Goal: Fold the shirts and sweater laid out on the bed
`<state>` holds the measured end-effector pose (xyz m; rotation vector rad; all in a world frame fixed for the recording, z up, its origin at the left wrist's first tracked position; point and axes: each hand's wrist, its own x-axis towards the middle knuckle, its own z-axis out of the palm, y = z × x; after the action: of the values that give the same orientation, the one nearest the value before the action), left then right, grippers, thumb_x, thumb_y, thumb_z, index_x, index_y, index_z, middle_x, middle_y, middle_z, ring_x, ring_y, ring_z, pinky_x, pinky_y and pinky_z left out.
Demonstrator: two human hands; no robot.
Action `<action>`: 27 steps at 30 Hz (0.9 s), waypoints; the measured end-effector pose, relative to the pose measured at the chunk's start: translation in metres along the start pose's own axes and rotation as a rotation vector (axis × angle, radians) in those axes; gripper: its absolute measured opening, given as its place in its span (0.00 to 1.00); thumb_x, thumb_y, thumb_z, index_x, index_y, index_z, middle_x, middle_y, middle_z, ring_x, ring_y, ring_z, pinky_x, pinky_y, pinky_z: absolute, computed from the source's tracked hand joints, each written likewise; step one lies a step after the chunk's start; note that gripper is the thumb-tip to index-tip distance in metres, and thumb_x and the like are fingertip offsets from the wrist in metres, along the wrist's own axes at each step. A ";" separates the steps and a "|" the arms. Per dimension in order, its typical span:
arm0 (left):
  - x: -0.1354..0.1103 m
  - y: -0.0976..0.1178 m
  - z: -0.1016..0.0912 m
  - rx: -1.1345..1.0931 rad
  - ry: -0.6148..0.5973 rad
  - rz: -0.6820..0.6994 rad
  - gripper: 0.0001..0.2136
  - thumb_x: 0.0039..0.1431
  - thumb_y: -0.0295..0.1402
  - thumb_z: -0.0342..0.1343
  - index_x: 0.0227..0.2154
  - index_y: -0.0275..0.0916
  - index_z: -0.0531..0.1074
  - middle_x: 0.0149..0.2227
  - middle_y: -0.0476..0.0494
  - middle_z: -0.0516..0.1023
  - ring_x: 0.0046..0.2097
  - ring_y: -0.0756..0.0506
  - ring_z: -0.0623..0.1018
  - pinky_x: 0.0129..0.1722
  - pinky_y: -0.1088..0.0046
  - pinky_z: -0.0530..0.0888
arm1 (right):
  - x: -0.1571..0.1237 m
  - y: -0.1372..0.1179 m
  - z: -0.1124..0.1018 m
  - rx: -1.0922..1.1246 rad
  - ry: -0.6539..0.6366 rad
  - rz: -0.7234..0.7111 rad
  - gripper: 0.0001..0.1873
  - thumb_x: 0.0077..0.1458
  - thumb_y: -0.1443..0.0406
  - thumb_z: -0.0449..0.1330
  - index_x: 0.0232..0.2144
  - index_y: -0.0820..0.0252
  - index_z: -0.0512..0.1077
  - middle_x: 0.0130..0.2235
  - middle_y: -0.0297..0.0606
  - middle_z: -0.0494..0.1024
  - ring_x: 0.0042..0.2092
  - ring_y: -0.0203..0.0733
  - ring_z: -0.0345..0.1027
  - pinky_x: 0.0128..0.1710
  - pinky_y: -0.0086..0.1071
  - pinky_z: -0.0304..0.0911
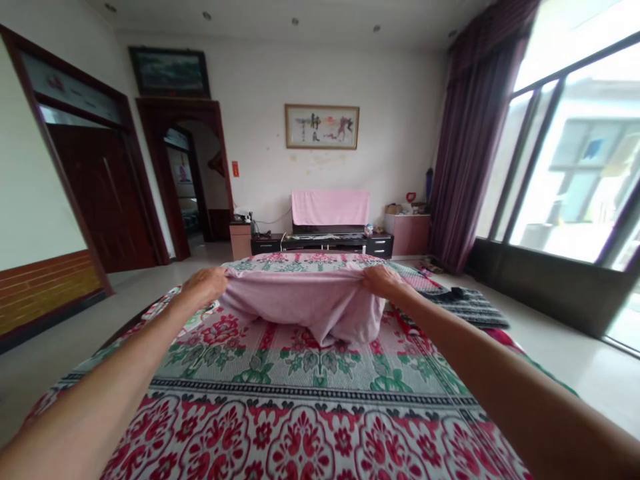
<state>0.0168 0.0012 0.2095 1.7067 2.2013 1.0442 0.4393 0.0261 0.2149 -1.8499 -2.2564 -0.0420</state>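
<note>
A pale pink cloth point(295, 300), perhaps a garment, is stretched between my two hands above a bed-like surface with a floral cover point(320, 400). My left hand point(206, 285) is closed on its upper left corner. At the upper right corner, my right hand point(384, 280) grips the same cloth with closed fingers. The top edge runs nearly straight from hand to hand, while the lower part sags in folds and touches the cover. The fingertips are mostly hidden behind the cloth.
To the right lies a folded dark grey striped cloth point(463, 305) on the cover's edge. Beyond stands a low black cabinet point(380, 245), with a pink cloth point(330, 208) draped over something on it. Glass doors point(565, 173) line the right side; a dark red door point(100, 193) is left.
</note>
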 end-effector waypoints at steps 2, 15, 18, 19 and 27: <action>0.009 0.020 -0.015 -0.169 0.031 -0.134 0.06 0.40 0.33 0.58 0.19 0.41 0.66 0.14 0.47 0.67 0.23 0.37 0.77 0.22 0.68 0.69 | 0.011 -0.005 -0.019 0.112 0.070 0.081 0.12 0.53 0.66 0.55 0.38 0.66 0.74 0.39 0.54 0.77 0.44 0.53 0.71 0.40 0.37 0.64; 0.011 0.111 -0.090 -1.185 0.240 0.197 0.09 0.54 0.34 0.59 0.35 0.38 0.66 0.28 0.50 0.74 0.31 0.51 0.73 0.37 0.69 0.72 | 0.017 0.000 -0.107 0.557 0.764 0.110 0.08 0.49 0.63 0.54 0.29 0.62 0.70 0.25 0.35 0.72 0.29 0.37 0.64 0.27 0.28 0.57; 0.003 0.128 -0.115 -1.194 0.273 0.259 0.09 0.54 0.33 0.56 0.36 0.37 0.65 0.27 0.50 0.74 0.30 0.50 0.75 0.38 0.64 0.73 | 0.007 -0.002 -0.135 0.508 1.036 0.027 0.10 0.49 0.61 0.53 0.30 0.61 0.70 0.26 0.34 0.70 0.31 0.37 0.62 0.30 0.30 0.56; 0.000 0.133 -0.123 -1.183 0.289 0.282 0.09 0.54 0.32 0.55 0.37 0.36 0.66 0.28 0.50 0.74 0.29 0.50 0.75 0.38 0.62 0.74 | 0.003 -0.003 -0.144 0.496 1.110 -0.001 0.11 0.50 0.61 0.53 0.31 0.61 0.70 0.27 0.34 0.70 0.32 0.38 0.62 0.31 0.31 0.56; -0.016 0.148 -0.176 -1.076 0.640 0.455 0.18 0.53 0.29 0.53 0.48 0.29 0.63 0.37 0.46 0.72 0.35 0.48 0.77 0.40 0.48 0.73 | -0.035 -0.008 -0.200 0.410 1.286 -0.326 0.12 0.58 0.59 0.47 0.42 0.56 0.65 0.34 0.40 0.70 0.44 0.49 0.61 0.39 0.37 0.57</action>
<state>0.0465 -0.0724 0.4258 1.3932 0.9377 2.5169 0.4687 -0.0420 0.4042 -0.7685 -1.4078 -0.5798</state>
